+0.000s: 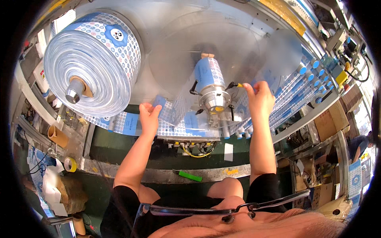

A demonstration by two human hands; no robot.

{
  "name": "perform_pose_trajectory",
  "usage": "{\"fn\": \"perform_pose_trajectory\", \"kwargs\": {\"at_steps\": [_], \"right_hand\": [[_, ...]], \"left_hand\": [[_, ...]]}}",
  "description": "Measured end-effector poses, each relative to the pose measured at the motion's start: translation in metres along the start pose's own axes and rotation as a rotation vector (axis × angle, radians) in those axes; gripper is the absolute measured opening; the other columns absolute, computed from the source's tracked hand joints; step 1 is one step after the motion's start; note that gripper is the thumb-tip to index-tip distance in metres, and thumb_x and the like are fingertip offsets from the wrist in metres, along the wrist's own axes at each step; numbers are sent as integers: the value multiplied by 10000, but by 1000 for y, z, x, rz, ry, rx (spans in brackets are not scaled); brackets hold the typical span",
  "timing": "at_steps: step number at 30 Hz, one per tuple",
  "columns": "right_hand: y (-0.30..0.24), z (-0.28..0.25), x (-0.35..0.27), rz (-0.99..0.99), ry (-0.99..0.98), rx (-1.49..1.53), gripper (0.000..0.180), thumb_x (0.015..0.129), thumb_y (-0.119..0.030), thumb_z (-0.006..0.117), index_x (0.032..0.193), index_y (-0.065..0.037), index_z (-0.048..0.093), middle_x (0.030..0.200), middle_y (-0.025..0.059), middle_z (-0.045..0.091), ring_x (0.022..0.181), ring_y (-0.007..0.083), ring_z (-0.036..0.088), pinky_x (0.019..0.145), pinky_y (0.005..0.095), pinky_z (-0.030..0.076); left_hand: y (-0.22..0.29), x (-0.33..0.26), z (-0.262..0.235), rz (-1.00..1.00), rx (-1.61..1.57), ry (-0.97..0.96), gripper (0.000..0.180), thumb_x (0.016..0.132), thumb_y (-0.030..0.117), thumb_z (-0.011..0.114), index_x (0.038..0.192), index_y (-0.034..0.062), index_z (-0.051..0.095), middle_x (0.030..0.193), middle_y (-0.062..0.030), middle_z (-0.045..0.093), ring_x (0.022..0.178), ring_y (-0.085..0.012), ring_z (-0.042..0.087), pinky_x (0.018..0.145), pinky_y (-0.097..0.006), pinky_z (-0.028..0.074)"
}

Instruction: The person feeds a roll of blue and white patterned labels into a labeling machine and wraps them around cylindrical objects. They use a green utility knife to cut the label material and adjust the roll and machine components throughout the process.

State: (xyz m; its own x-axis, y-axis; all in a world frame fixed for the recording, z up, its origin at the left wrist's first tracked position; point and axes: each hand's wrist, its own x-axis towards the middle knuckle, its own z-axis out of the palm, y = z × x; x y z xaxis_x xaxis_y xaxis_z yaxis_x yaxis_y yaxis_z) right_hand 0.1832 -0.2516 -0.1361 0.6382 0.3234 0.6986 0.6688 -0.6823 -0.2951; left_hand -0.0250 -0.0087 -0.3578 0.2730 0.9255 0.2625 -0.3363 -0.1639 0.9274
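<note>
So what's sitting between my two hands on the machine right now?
In the head view, between the left hand and right hand sits the metal spindle hub carrying a small blue printed film roll, behind the clear disc both hands hold.

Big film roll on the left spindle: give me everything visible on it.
The big film roll is thick, tightly wound glossy plastic film, printed with small blue and white rings plus a blue flower-shaped cartoon face. It sits sideways on a metal spindle through a brown cardboard core, its layered end facing the camera. Neither hand touches it; the left hand is nearest.
</note>
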Motion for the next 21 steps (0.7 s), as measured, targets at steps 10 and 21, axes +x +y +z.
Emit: {"fn": "perform_pose_trajectory", "kwargs": {"at_steps": [10, 21], "right_hand": [[-24, -16, 0, -753, 79, -18, 210, 734, -198, 693, 883, -78, 606, 839, 48, 583, 791, 244, 570, 715, 362, 429], [-8, 9, 10, -1015, 305, -120, 139, 744, -101, 632, 847, -71, 544, 781, 75, 483, 754, 255, 519, 666, 368, 401]], "left_hand": [[7, 0, 1, -45, 51, -17, 418, 799, 186, 758, 1011, 21, 437, 872, -93, 569, 779, -152, 535, 705, -307, 447], [15, -2, 4, 8, 78, 21, 387, 797, 161, 756, 982, 29, 443, 831, -65, 557, 730, -141, 525, 658, -296, 445]]}}
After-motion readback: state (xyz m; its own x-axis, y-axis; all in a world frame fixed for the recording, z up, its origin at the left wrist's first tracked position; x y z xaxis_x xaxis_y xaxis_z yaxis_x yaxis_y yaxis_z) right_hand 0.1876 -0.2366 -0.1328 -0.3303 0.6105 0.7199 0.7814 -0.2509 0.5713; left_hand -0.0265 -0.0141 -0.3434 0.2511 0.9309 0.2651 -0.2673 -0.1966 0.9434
